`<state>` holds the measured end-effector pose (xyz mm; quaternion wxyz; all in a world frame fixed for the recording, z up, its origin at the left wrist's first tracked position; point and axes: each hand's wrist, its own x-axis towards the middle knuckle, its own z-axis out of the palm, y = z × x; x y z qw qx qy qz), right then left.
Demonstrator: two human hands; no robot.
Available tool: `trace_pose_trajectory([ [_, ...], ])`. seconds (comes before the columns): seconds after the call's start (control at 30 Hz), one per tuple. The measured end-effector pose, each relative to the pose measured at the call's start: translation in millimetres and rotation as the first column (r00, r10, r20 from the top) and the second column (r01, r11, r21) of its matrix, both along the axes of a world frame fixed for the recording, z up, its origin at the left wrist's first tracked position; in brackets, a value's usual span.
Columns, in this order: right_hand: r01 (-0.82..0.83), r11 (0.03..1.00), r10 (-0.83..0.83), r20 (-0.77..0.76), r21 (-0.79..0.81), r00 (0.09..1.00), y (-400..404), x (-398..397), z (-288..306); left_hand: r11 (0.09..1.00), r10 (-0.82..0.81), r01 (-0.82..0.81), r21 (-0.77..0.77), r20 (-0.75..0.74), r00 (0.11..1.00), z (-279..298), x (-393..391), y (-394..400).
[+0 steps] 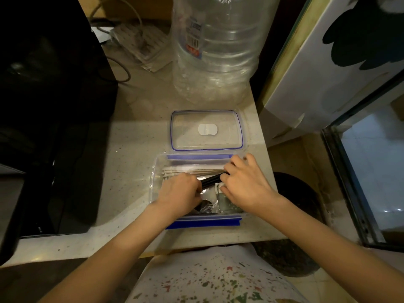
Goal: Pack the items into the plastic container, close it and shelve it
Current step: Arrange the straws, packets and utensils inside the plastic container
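A clear plastic container [155,171] with blue clip flaps stands open on the pale counter, near its front edge. Inside lie paper packets [196,170] along the far wall and clear wrapped sachets. Both hands are inside it. My left hand [180,192] and my right hand [244,182] each grip an end of a black stick-like item [211,179] that lies slanted across the contents. The lid [206,130], clear with a blue rim and a white centre patch, rests flat on the counter just behind the container.
A big clear water bottle [215,47] stands behind the lid. A black appliance [50,106] fills the left side. A power strip [142,43] with cables lies at the back. A white fridge [323,68] is at the right, past the counter edge.
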<state>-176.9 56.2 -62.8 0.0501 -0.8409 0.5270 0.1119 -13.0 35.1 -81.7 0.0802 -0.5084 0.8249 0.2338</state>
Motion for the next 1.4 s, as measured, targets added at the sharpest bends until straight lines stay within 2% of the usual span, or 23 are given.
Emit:
trace_pose_trajectory([
  [0.1,-0.069,0.996,0.059,0.147,0.063,0.987,-1,2,-5,0.997,-0.022,0.029,-0.071,0.106,0.994,2,14,2],
  [0.2,-0.076,0.988,0.035,0.277,0.137,0.96,-2,7,-8,0.991,-0.068,0.088,-0.1,0.19,0.979,4,23,4],
  [0.37,-0.122,0.981,0.081,0.255,0.15,0.964,-2,17,-12,0.986,-0.096,0.129,-0.106,0.269,0.958,4,21,6],
  [0.53,-0.107,0.982,0.061,0.277,0.154,0.959,-3,16,-8,0.991,-0.098,0.114,-0.067,0.207,0.973,2,23,4],
  [0.67,-0.122,0.942,-0.01,0.39,0.312,0.921,-4,15,-1,0.996,-0.083,0.084,-0.003,0.134,0.988,6,23,1],
  [0.73,-0.162,0.913,0.004,0.387,0.375,0.922,-6,16,0,0.997,-0.078,0.078,0.01,0.115,0.99,7,23,-1],
  [0.93,-0.246,0.914,0.15,0.294,0.323,0.944,-9,22,-6,0.991,-0.081,0.075,0.114,0.043,0.996,13,27,-6],
  [1.1,-0.14,0.936,0.001,0.395,0.323,0.919,-11,21,1,0.981,0.011,-0.006,0.194,-0.024,1.0,15,27,-14],
  [1.23,-0.08,0.933,-0.082,0.423,0.351,0.903,-15,19,2,0.961,0.054,-0.047,0.272,-0.017,0.998,21,27,-19],
  [1.3,-0.076,0.939,-0.065,0.391,0.335,0.918,-15,20,-1,0.952,0.028,-0.031,0.306,0.016,0.999,21,25,-19],
  [1.4,-0.09,0.949,-0.019,0.338,0.303,0.941,-13,25,-7,0.95,-0.094,0.07,0.306,0.063,0.994,22,24,-16],
])
